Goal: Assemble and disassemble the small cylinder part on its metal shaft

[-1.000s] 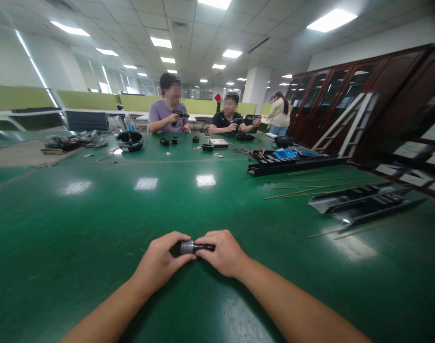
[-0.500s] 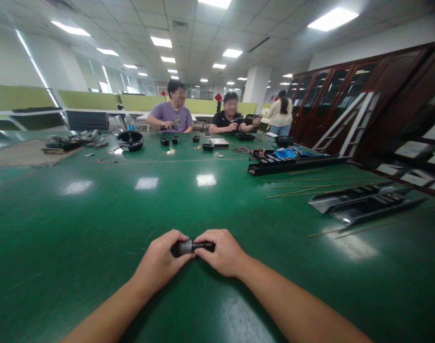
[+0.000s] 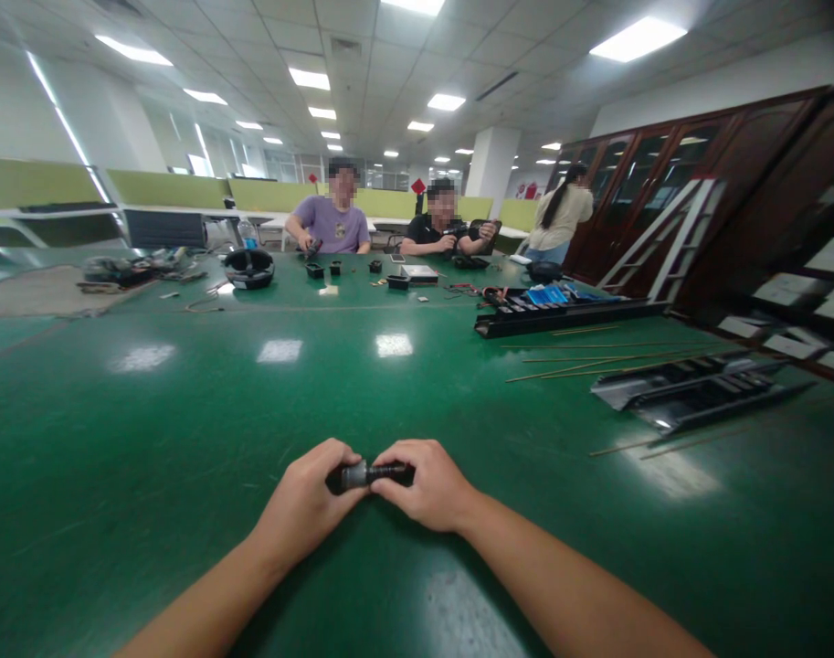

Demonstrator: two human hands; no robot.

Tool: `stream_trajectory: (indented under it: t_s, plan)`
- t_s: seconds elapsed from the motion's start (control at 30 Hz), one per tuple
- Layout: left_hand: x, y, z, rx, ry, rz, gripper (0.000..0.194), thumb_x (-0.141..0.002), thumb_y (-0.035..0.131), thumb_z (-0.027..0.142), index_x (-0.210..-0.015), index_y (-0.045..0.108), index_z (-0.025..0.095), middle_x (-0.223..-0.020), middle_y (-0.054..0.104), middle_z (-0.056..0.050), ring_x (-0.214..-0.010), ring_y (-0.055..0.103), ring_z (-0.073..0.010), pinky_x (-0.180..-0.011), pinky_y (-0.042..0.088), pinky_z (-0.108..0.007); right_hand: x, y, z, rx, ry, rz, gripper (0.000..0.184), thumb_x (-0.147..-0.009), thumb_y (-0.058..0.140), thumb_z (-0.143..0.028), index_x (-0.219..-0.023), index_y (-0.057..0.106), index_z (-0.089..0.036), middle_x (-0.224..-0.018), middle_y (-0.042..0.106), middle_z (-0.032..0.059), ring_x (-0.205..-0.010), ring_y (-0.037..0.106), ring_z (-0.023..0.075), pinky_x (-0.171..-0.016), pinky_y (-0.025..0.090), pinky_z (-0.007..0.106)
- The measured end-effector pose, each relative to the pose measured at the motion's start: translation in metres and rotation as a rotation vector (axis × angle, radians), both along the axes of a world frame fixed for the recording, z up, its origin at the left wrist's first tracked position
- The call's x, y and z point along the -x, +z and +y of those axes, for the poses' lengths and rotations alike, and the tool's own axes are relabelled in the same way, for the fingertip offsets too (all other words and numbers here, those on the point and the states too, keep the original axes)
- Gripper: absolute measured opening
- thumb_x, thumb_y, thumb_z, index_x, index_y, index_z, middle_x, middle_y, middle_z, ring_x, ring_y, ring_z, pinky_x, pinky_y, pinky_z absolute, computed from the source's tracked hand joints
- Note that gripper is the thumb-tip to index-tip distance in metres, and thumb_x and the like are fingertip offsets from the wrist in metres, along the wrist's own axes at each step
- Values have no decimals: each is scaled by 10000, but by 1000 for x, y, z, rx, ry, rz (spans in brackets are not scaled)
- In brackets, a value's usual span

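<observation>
A small dark cylindrical part (image 3: 368,474) with a grey metal end lies crosswise between my two hands, low over the green table (image 3: 184,429). My left hand (image 3: 307,503) pinches its grey left end with curled fingers. My right hand (image 3: 423,484) is closed round its black right end. Both forearms rest near the table's front edge. Most of the part is hidden under my fingers.
Long black trays (image 3: 691,393) and thin wooden sticks (image 3: 595,366) lie at the right. Another black tray (image 3: 560,315) with blue packets sits further back. A black round object (image 3: 249,269) and small parts lie at the far end, where two people sit. A third person stands by wooden cabinets.
My hands and the part have hardly moved. The seated person in purple lowered a tool to the table. The standing person moved right toward the cabinets.
</observation>
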State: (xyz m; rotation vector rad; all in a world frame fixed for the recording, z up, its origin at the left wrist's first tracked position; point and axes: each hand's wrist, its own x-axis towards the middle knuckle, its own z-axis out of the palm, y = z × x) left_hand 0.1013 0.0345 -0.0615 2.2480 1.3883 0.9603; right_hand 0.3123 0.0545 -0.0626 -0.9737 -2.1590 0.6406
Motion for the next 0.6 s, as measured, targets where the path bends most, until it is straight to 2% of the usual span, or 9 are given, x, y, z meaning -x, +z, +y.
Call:
stream_trajectory:
  t_s: [0.6]
  plan:
    - [4,0,1,-23,14,-13,203,-788,717,299,-943,615,216,-920,665,-16,-864,637,-184,-767,503,-290,1,1,0,32,-38,58,97,-799,708,-232,-889,729,-202,-832,726,14,-754,654,155,-695,451,258]
